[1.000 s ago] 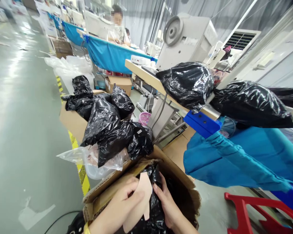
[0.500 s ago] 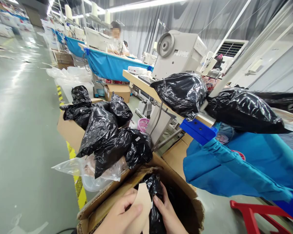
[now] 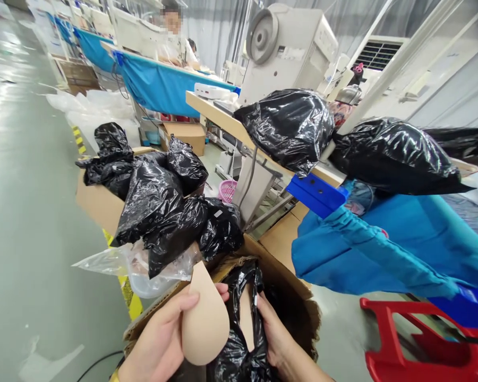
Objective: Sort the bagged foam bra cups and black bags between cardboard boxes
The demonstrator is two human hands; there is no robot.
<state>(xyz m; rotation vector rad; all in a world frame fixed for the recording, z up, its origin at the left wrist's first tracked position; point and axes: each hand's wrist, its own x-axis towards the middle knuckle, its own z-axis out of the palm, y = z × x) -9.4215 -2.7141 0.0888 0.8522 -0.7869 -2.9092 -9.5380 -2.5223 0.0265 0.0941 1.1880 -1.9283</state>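
So far, one beige teardrop-shaped foam pad (image 3: 205,323) is clear of the crinkled black plastic bag (image 3: 242,276) that sits in the open brown cardboard box (image 3: 290,281). A second beige piece (image 3: 247,318) shows only as a narrow strip in the bag's mouth, so by the look of it the unpacking has barely begun. How many more lie inside is hidden by the plastic.

The left hand (image 3: 159,339) is closed on the freed pad. Its thumb (image 3: 185,303) presses across the front near the narrow end, and one fingertip (image 3: 223,289) peeks out from behind the far edge. The pad stands upright with its point upward, lifted just above the box rim and to the left of the bag opening.

The right hand (image 3: 276,339) reaches into the box with its fingers (image 3: 263,310) stretched nearly straight. They lie on the bag, right beside the second piece and touching its right edge. Whether they have pinched that piece or merely hold the plastic aside cannot be told.

Behind the box, tied glossy black bags (image 3: 159,207) are heaped on another carton over a clear plastic bag (image 3: 143,265). A blue cloth (image 3: 382,249) hangs at the right above a red plastic stool (image 3: 414,345)
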